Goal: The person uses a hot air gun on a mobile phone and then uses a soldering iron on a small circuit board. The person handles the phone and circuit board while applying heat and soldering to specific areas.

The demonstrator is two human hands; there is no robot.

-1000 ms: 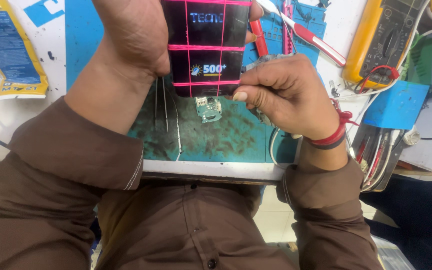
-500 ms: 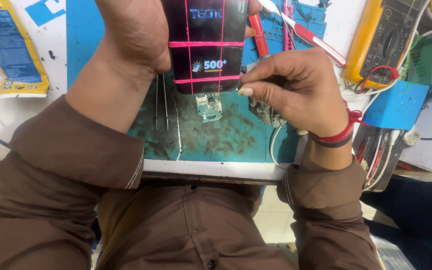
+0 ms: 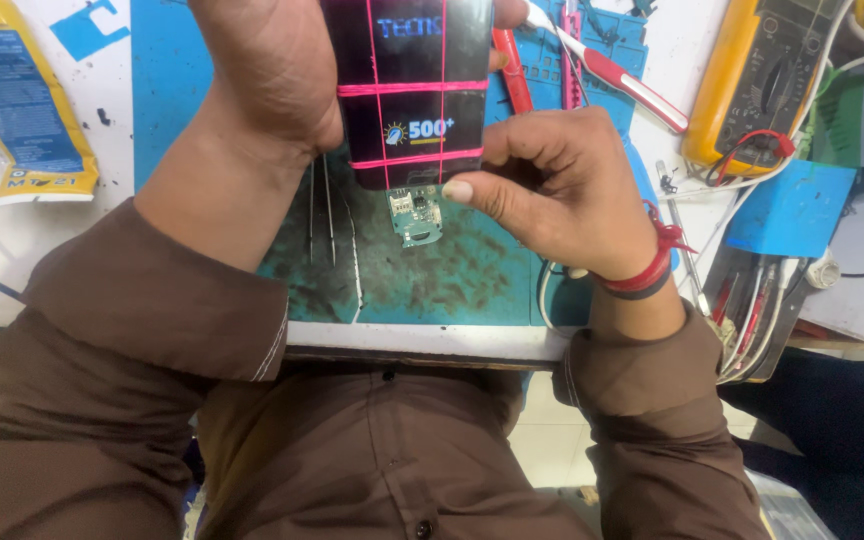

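My left hand [image 3: 272, 70] grips the left side of a black smartphone [image 3: 412, 90] held upright over the work mat, its lit screen crossed by pink rubber bands. My right hand [image 3: 552, 185] pinches the phone's lower right corner, thumb against the bottom edge. A small green circuit board [image 3: 417, 215] lies on the mat just under the phone's lower edge. The phone's top runs out of view.
A stained blue-green work mat [image 3: 432, 280] covers the bench. Tweezers [image 3: 320, 210] lie left of the board. A yellow multimeter [image 3: 752, 80], red-handled tools [image 3: 612, 70], a blue pad [image 3: 792, 205], cables [image 3: 752, 310] at right. A yellow glue tube [image 3: 22, 100] at left.
My right hand has shifted up and left along the phone's lower edge, and the small circuit board beneath it shows more fully. My left hand holds steady.
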